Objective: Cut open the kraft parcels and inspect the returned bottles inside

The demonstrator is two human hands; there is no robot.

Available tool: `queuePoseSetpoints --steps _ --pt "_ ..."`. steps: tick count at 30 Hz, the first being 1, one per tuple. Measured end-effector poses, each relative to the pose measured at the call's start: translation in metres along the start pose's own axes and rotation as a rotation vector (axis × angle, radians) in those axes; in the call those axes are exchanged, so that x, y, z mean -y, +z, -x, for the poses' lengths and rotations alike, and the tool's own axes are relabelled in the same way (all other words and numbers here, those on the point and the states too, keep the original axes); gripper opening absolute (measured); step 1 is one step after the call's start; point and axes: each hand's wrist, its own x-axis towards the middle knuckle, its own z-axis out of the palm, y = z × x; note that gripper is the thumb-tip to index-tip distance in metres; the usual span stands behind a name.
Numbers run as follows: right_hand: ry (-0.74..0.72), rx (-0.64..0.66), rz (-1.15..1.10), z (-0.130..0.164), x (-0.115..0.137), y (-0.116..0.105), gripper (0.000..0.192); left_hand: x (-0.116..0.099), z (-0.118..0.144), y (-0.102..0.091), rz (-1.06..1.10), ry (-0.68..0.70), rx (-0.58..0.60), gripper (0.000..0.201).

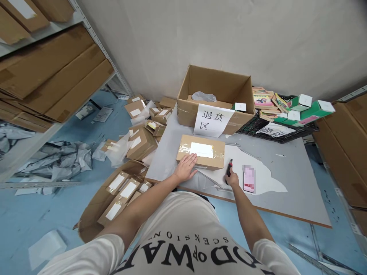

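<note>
Hands apart: my left hand lies flat on the near edge of the parcel, steadying it on the table; my right hand, at 3 o'clock of it, grips a cutter, blade end toward the parcel. At 12 o'clock, an open carton holds a plastic bag. At 2 o'clock, a black crate carries books.

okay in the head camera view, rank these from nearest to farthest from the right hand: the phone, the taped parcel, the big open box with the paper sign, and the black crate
1. phone, just right of the right hand on the table.
2. taped parcel, ahead and left, under the left hand.
3. big open box, behind the parcel.
4. black crate, far right rear.
</note>
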Motion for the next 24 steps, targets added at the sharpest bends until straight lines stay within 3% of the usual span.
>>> queuePoseSetpoints --steps 6,9,12,17,20,24 --pt "-0.135 -0.227 -0.688 0.008 0.012 -0.051 0.073 0.0 0.001 0.002 0.0 -0.002 -0.006 0.063" --pt "-0.28 -0.198 -1.083 0.019 0.029 -0.083 0.067 0.0 0.001 0.003 0.003 -0.004 -0.015 0.062" --pt "-0.385 -0.081 -1.3 0.036 0.051 -0.107 0.057 0.0 0.001 0.004 0.011 -0.003 -0.024 0.062" --pt "-0.594 0.091 -1.172 0.053 0.087 -0.125 0.062 0.0 0.002 0.003 0.014 0.001 -0.026 0.062" --pt "-0.727 0.135 -0.903 0.053 0.104 -0.131 0.068 0.0 0.002 0.003 0.018 0.001 -0.025 0.063" --pt "-0.945 0.112 -0.405 0.053 0.133 -0.139 0.059 0.0 0.002 0.003 0.014 -0.002 -0.016 0.065"
